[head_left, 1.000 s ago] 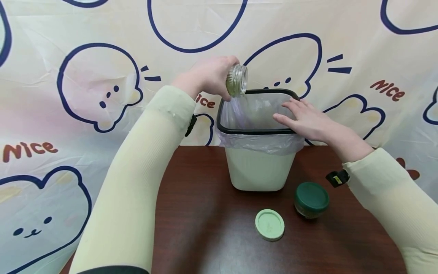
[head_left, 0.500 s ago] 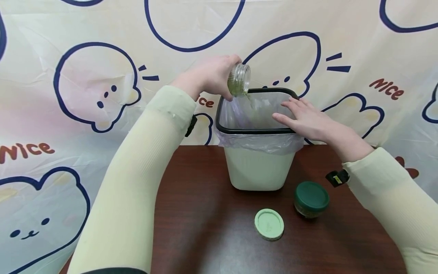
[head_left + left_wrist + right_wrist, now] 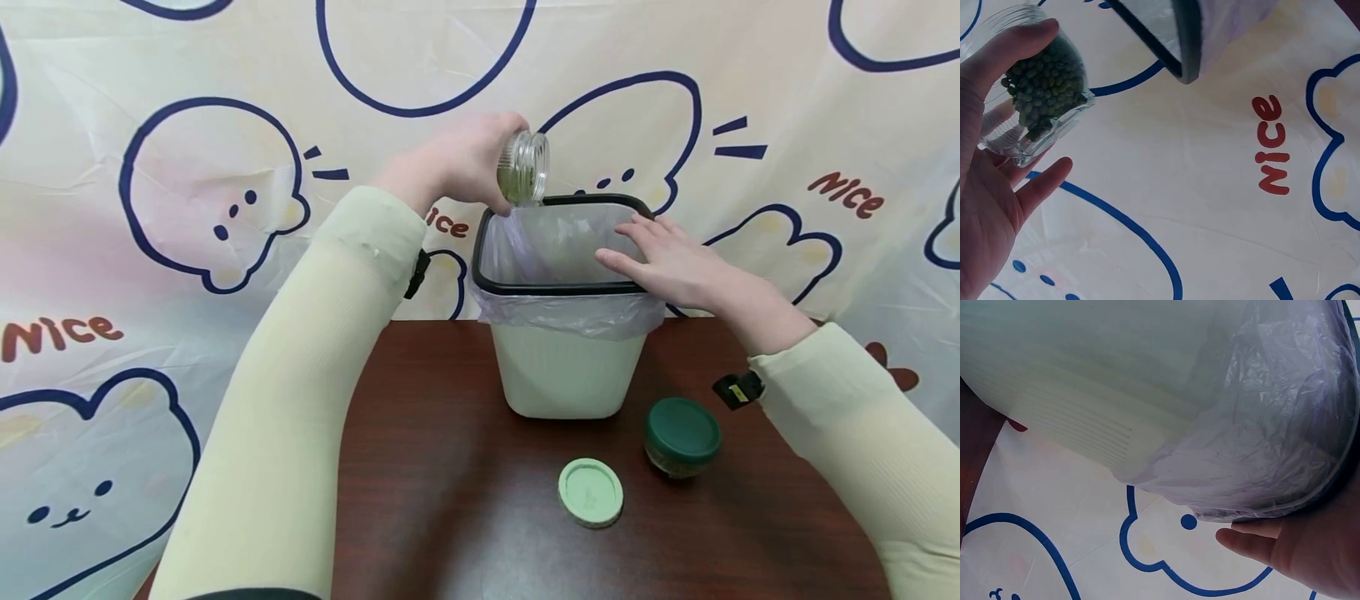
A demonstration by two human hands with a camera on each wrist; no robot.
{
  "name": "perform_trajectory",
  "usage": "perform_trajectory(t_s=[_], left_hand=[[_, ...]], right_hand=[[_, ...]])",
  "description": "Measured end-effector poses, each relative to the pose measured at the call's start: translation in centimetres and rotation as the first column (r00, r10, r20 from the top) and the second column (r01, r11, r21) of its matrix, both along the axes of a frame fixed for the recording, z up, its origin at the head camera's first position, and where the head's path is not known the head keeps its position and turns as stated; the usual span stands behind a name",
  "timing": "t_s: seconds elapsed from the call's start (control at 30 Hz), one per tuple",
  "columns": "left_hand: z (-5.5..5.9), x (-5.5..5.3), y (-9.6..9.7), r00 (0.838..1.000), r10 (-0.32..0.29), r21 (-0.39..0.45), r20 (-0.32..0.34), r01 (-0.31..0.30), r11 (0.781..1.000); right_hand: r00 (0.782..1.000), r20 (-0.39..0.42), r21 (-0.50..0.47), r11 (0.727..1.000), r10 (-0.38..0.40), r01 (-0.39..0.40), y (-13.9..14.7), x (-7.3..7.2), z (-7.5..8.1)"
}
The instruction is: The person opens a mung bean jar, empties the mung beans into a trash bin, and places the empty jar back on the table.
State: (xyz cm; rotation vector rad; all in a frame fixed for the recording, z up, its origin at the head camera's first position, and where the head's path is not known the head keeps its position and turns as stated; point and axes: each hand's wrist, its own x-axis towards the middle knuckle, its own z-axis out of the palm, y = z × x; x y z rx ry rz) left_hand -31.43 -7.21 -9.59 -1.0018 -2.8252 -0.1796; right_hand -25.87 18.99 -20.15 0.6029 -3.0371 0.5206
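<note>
My left hand [image 3: 465, 162] grips a clear glass jar [image 3: 523, 168], tipped on its side with its mouth over the left rim of the bin. Small green beans [image 3: 1050, 84], apparently mung beans, lie inside the jar in the left wrist view. The pale green bin [image 3: 570, 367] has a black rim and a thin purplish bag [image 3: 585, 315] folded over it. On the bin's right rim rests my right hand [image 3: 678, 265], its thumb extended over the opening. In the right wrist view, some fingers [image 3: 1247, 544] show outside the bagged rim. The bin's bottom is hidden.
A light green round lid [image 3: 591, 492] lies on the dark brown table [image 3: 420, 467] in front of the bin. To its right stands a short jar with a dark green lid [image 3: 682, 432]. A cartoon-printed cloth [image 3: 225, 333] hangs behind.
Half a second ago green beans were falling from the jar's mouth; none are seen falling now. The jar has risen slightly. My right hand has stayed on the rim.
</note>
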Motion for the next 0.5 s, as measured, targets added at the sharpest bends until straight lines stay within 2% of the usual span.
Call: perform_trajectory(t_s=[0.13,0.33,0.5], left_hand=[[-0.27,-0.08,-0.03,0.999,0.032,-0.089,-0.015,-0.033,0.996],[-0.36,-0.18,-0.29,1.0,0.023,-0.058,-0.003,-0.023,0.998],[0.15,-0.13,-0.23,1.0,-0.009,0.018,0.007,0.009,1.0]], right_hand=[[1.0,0.003,0.001,1.0,-0.002,0.002,-0.06,0.04,-0.03],[1.0,0.0,0.0,1.0,0.002,-0.002,-0.09,-0.07,-0.05],[1.0,-0.005,0.008,1.0,0.002,-0.002,-0.11,-0.1,0.04]])
